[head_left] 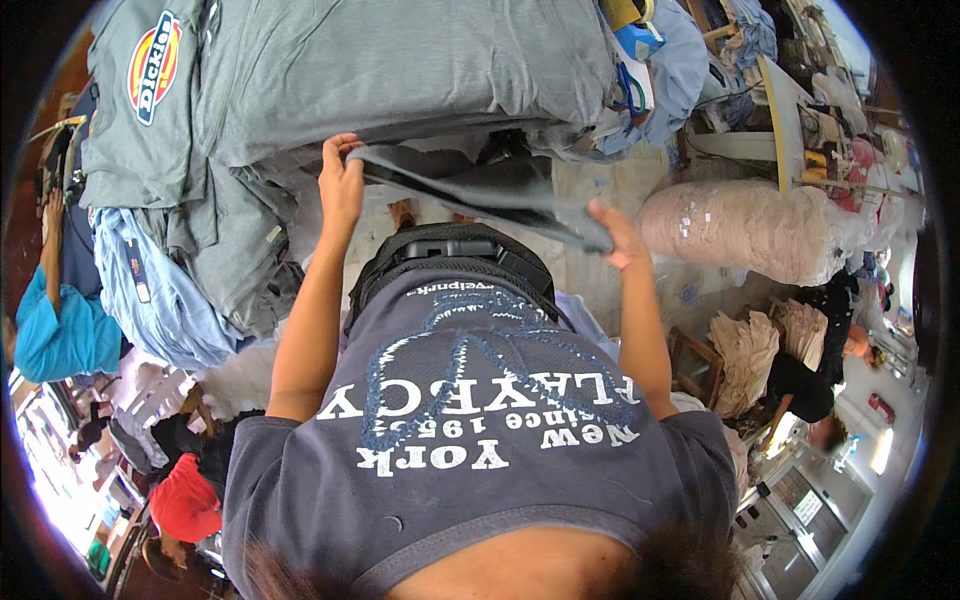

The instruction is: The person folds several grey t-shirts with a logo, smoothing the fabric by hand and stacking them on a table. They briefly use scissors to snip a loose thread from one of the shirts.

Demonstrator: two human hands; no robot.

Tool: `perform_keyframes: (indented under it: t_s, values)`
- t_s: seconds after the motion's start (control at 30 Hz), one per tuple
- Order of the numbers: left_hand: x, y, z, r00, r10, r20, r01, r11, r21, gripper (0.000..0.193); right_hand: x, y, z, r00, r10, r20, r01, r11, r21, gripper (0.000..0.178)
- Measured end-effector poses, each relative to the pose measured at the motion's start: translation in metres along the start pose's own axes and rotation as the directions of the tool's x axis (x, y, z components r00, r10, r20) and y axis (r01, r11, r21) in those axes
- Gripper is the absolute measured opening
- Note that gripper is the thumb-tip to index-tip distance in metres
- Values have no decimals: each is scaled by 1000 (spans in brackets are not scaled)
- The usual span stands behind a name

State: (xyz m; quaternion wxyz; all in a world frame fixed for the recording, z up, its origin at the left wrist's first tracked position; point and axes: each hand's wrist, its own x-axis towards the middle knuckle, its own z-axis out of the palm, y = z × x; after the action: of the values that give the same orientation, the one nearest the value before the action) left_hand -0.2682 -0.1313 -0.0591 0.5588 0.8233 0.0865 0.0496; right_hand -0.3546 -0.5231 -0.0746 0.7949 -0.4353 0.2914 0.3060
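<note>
A strip of dark grey cloth [470,195] stretches between my two hands in front of my waist, slanting down to the right. My left hand [342,182] pinches its upper left end, close to the table's edge. Closed on the other end is my right hand [622,238], held a little lower. Just beyond the cloth, a pile of grey garments [410,65] covers the table and hangs over its front. Whether the strip is part of a larger garment, I cannot tell.
A pale blue garment [165,285] hangs at the left, near a person in a blue top [70,325]. Blue-handled scissors [632,88] lie at the table's right end. A big wrapped bundle [740,232] stands to the right. Other people work behind me.
</note>
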Motion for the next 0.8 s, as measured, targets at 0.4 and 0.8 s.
perform_keyframes:
  t_s: [0.4, 0.8]
  values:
    - [-8, 50, 2, 786, 89, 612, 553, 340, -760, 63, -44, -75, 61, 805, -548, 226, 566, 824, -20, 55]
    - [-7, 7, -69, 342, -273, 899, 939, 56, -340, 61, -35, -93, 86, 642, -747, 171, 697, 662, 275, 65]
